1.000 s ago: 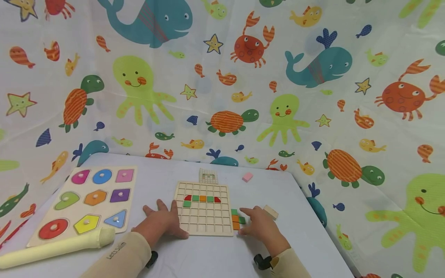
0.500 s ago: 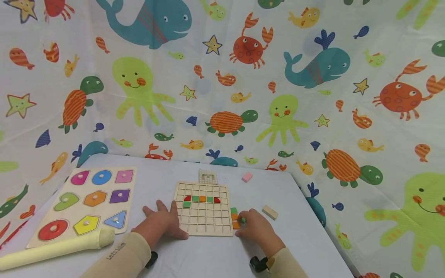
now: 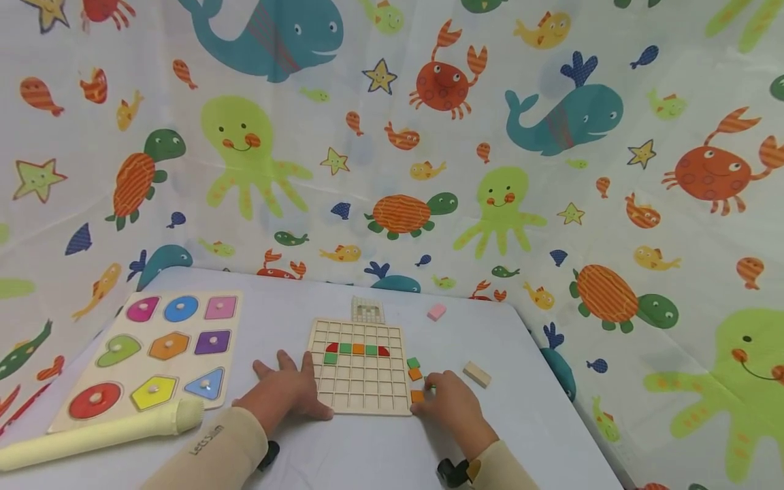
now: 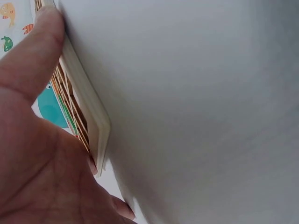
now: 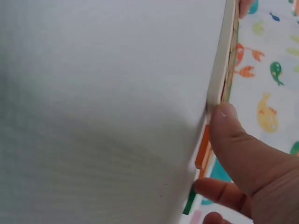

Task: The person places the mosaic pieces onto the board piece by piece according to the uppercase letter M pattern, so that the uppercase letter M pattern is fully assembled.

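A wooden grid board lies on the white table, with a row of red, green and orange tiles set in it and a green tile below the row's left end. My left hand rests at the board's left edge, fingers spread, its thumb along the near left corner. Beside the right edge, my right hand bends over loose tiles. In the right wrist view its thumb is by the board's corner and an orange tile, while a fingertip touches a green tile, mostly hidden in the head view.
Another green tile and orange tile lie by the board. A pattern card stands behind it. Right are a wooden block and a pink block. A knob puzzle and a pale yellow stick lie left.
My right hand has come in over the loose tiles from the right. The tiles have spread apart, one orange tile now separate from the other. My left hand stays in place.
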`<action>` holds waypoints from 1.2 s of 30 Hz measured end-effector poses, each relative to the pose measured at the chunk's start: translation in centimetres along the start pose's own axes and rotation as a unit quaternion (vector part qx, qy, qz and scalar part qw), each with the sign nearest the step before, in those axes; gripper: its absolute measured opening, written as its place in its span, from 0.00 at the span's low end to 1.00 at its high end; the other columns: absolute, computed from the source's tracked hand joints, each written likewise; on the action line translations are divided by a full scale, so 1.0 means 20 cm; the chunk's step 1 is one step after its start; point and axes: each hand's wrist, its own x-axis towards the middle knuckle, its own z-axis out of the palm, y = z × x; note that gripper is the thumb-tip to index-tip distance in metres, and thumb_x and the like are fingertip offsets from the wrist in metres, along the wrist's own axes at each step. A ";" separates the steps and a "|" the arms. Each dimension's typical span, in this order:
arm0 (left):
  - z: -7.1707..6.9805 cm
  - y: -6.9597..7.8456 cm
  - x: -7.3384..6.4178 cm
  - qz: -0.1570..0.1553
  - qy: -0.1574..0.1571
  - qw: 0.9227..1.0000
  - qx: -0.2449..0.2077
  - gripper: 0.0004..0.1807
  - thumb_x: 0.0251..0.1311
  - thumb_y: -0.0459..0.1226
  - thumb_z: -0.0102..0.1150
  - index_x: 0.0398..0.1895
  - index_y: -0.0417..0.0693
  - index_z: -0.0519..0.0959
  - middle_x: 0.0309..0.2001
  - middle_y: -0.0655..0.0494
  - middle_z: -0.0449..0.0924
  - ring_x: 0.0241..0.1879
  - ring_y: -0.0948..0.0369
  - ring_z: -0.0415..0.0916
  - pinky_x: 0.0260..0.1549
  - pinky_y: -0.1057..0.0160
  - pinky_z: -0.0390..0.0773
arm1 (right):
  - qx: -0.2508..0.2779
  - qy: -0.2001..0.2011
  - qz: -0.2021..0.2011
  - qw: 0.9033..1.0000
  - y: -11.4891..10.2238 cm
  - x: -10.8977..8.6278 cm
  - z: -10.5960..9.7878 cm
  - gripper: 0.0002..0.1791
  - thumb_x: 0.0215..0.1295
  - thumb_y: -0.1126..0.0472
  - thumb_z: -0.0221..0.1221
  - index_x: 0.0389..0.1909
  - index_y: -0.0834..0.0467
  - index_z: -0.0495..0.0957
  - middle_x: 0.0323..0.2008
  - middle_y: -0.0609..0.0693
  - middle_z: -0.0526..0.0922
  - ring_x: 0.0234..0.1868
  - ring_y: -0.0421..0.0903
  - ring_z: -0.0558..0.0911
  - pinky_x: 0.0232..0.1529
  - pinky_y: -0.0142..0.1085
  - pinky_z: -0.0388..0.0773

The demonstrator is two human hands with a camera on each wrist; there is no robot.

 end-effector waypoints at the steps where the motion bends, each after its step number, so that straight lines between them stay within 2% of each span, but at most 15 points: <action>1: 0.00 0.00 0.00 -0.001 0.000 1.000 -0.001 0.72 0.42 0.64 0.82 0.85 0.43 0.53 0.80 0.16 0.36 0.73 0.09 0.31 0.58 0.08 0.53 | -0.003 0.001 -0.004 1.000 0.00 0.00 0.00 0.22 0.49 0.44 0.83 0.40 0.47 0.86 0.41 0.47 0.80 0.40 0.46 0.75 0.48 0.45 0.81; 5: 0.00 0.00 0.01 -0.008 -0.002 1.000 -0.009 0.73 0.43 0.65 0.82 0.86 0.46 0.52 0.81 0.18 0.34 0.74 0.10 0.29 0.55 0.06 0.52 | -0.012 -0.015 -0.025 1.000 0.01 0.05 0.01 0.17 0.51 0.47 0.82 0.37 0.45 0.87 0.37 0.45 0.79 0.39 0.45 0.74 0.47 0.43 0.80; 10: 0.01 0.01 0.01 -0.004 -0.003 1.000 -0.008 0.72 0.43 0.65 0.82 0.86 0.45 0.52 0.81 0.18 0.33 0.74 0.10 0.29 0.55 0.05 0.50 | -0.036 -0.040 -0.053 0.997 0.02 0.08 -0.01 0.10 0.59 0.55 0.79 0.40 0.43 0.90 0.38 0.45 0.78 0.40 0.45 0.74 0.47 0.42 0.80; 13: 0.01 0.01 0.00 -0.004 -0.002 1.000 -0.008 0.72 0.42 0.65 0.83 0.86 0.45 0.53 0.81 0.18 0.34 0.73 0.10 0.30 0.55 0.05 0.50 | -0.039 -0.036 -0.043 0.998 0.02 0.07 -0.03 0.14 0.59 0.57 0.78 0.45 0.42 0.92 0.39 0.45 0.79 0.40 0.45 0.75 0.46 0.42 0.82; 19: -0.01 0.02 -0.03 -0.014 -0.001 1.000 -0.014 0.72 0.43 0.64 0.83 0.86 0.47 0.52 0.82 0.20 0.33 0.75 0.12 0.28 0.54 0.05 0.51 | 0.000 -0.048 -0.015 0.999 0.02 0.07 -0.04 0.26 0.53 0.47 0.82 0.52 0.47 0.88 0.41 0.45 0.79 0.43 0.46 0.75 0.50 0.45 0.81; 23: -0.02 0.02 -0.04 -0.016 0.001 1.000 -0.015 0.72 0.43 0.64 0.83 0.86 0.48 0.52 0.82 0.20 0.33 0.75 0.12 0.29 0.55 0.06 0.51 | 0.012 -0.044 -0.018 0.999 0.02 0.09 -0.02 0.25 0.52 0.44 0.82 0.49 0.48 0.87 0.40 0.45 0.80 0.42 0.45 0.75 0.49 0.43 0.80; 29: -0.01 0.01 -0.06 -0.017 -0.001 1.000 -0.017 0.72 0.42 0.64 0.83 0.86 0.48 0.53 0.82 0.20 0.33 0.76 0.13 0.28 0.56 0.06 0.50 | 0.018 -0.038 -0.017 0.999 0.02 0.10 -0.01 0.18 0.53 0.48 0.82 0.37 0.50 0.85 0.37 0.46 0.79 0.40 0.46 0.75 0.43 0.41 0.78; 36: -0.01 0.02 -0.06 -0.017 0.004 1.000 -0.022 0.72 0.41 0.64 0.84 0.86 0.48 0.53 0.82 0.21 0.33 0.76 0.13 0.28 0.55 0.05 0.49 | 0.023 -0.021 -0.004 1.000 0.01 0.09 -0.02 0.18 0.52 0.47 0.82 0.34 0.49 0.85 0.36 0.47 0.77 0.38 0.46 0.75 0.41 0.40 0.76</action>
